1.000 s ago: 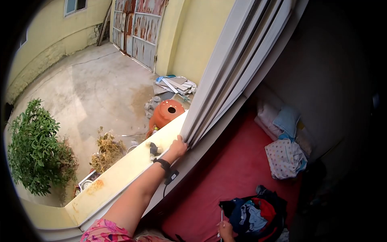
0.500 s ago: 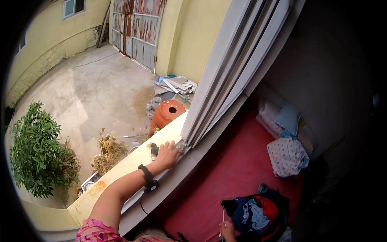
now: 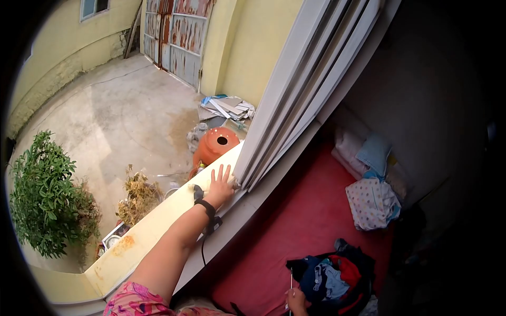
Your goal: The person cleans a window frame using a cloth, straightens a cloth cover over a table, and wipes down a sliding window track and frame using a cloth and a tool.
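My left hand [image 3: 219, 188] reaches across the sill with its fingers spread, by the foot of the white window frame [image 3: 287, 100]. Something small and whitish shows beside the thumb side; what it is I cannot make out. Just left of the wrist, a dark-ended object [image 3: 198, 193] lies on the yellow outer ledge [image 3: 153, 226]. A black band with a cable circles that wrist. Low in the view, my right hand [image 3: 297, 302] is closed around a thin white stick [image 3: 291, 279], held upright beside a pile of dark, blue and red clothes [image 3: 329, 279].
Inside, a red-covered bed [image 3: 284, 226] holds folded bedding and a dotted cloth bundle [image 3: 369, 203]. Outside the window are an orange clay-coloured pot [image 3: 213, 147], a leafy bush [image 3: 42, 195], a dried plant [image 3: 138, 197], scrap boards [image 3: 226, 107] and a rusty gate [image 3: 182, 42].
My left hand has shifted slightly up along the sill, and its fingers have gone from bent to spread. The right hand keeps hold of the stick.
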Demonstrator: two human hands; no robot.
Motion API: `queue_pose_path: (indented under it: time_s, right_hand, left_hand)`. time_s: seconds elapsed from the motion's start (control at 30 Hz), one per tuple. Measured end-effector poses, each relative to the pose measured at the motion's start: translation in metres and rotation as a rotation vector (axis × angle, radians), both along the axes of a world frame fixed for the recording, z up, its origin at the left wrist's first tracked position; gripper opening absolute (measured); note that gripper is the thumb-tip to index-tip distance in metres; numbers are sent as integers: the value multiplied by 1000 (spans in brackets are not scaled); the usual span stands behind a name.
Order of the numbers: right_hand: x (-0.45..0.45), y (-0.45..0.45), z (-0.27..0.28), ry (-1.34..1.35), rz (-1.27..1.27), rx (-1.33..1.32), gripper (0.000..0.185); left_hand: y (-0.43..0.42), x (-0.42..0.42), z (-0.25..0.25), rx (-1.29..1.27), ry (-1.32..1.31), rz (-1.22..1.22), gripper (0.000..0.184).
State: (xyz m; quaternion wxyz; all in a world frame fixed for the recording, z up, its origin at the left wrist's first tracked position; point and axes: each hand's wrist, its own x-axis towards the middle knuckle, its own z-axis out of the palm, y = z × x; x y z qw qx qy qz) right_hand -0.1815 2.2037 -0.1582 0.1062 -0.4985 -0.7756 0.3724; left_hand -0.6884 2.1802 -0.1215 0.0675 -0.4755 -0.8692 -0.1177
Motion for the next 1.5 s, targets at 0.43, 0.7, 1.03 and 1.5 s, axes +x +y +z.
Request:
queue_pose_path:
  time_s: [0.43,0.7,1.03,1.5]
  right_hand:
    - [-25,-2,44,-168,35,-68,24]
    - [-31,0,37,-173,99,-78,24]
    - [-33,-3,52,-157,18,-132,23]
    - [20,-13,22,72,-245,-334,17]
  left_hand:
    - [-63,-2,23,-217,-209,-308,34]
    - [-127,28,29,-9,84,-389,23]
    - [-56,10,30,171,25,-292,12]
    - [-21,-6,25,319,52,-444,20]
